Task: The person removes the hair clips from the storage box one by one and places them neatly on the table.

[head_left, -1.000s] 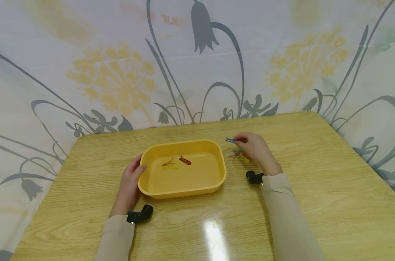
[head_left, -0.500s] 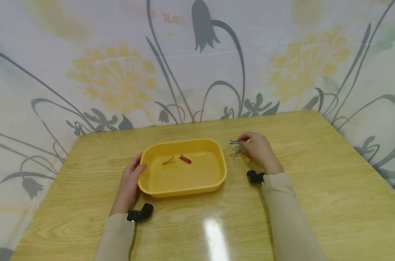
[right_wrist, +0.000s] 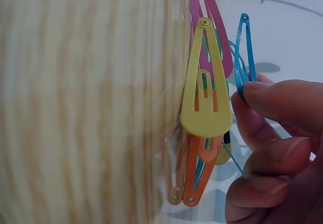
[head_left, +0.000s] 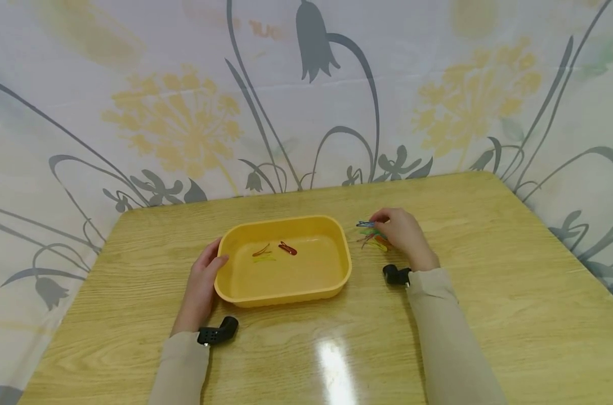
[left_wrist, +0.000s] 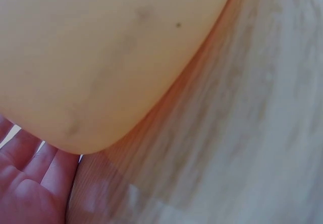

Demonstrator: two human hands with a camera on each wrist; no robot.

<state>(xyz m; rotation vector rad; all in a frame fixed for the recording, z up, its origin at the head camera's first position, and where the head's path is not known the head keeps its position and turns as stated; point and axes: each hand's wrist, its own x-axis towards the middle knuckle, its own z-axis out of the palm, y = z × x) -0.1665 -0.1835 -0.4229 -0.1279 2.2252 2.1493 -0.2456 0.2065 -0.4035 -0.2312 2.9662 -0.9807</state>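
Observation:
My right hand [head_left: 401, 235] pinches a blue snap hair clip [right_wrist: 247, 47] between thumb and fingers. It is over a small heap at the right of a yellow plastic tub [head_left: 286, 284]. In the right wrist view the heap shows a yellow hair clip [right_wrist: 207, 115], a magenta hair clip [right_wrist: 223, 57] and an orange hair clip [right_wrist: 193, 188], with others partly hidden. My left hand [head_left: 202, 284] grips the tub's left end, thumb over the rim. Inside the tub lie a red hair clip [head_left: 287, 248], an orange-brown hair clip [head_left: 260, 251] and a yellow hair clip [head_left: 263, 259].
The tub and heap are on a wood-grain table [head_left: 265, 360]. A flower-print cloth [head_left: 281, 112] hangs behind the table's far edge. Each wrist wears a black camera, such as the right wrist camera [head_left: 396, 275].
My right hand has shifted slightly right and nearer with the blue hair clip, lower over the heap. My left hand and the tub stay in place.

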